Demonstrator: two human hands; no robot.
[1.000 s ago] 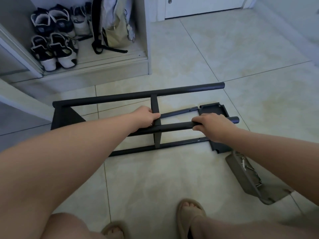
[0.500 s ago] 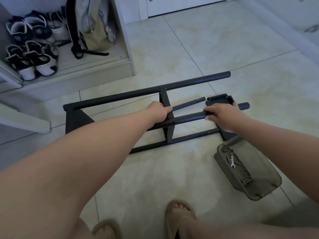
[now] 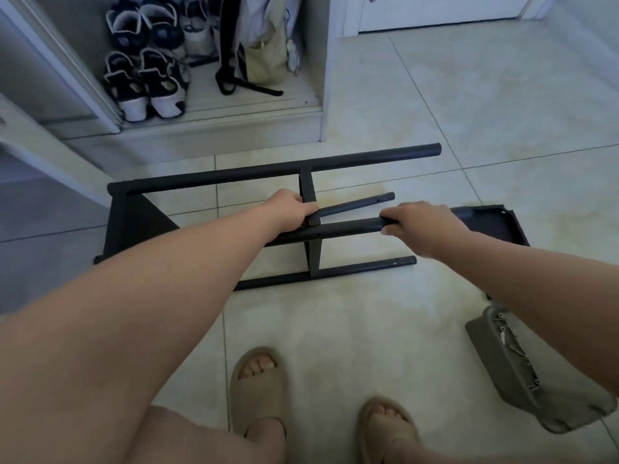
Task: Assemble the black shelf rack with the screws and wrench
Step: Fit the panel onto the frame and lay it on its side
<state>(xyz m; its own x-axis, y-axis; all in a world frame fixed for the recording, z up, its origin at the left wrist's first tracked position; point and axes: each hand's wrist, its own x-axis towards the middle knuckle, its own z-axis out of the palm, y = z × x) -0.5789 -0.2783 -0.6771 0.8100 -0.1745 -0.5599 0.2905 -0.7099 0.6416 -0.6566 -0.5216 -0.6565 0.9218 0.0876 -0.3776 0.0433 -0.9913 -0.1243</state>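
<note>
The black rack frame (image 3: 268,172) is lying half-built on the floor (image 3: 435,95), with the left hand (image 3: 294,209) gripping its crossbar (image 3: 314,259) and the right hand (image 3: 422,222) clasping a raised tube (image 3: 351,228). A shelf panel (image 3: 495,226) is lying loose and the screws (image 3: 501,321) are sitting unused in the grey tray (image 3: 482,346).

Head-worn camera looks steeply down at the floor (image 3: 435,95), close overhead.

Home entryway: shoe cabinet (image 3: 214,122), door (image 3: 435,11)
</note>
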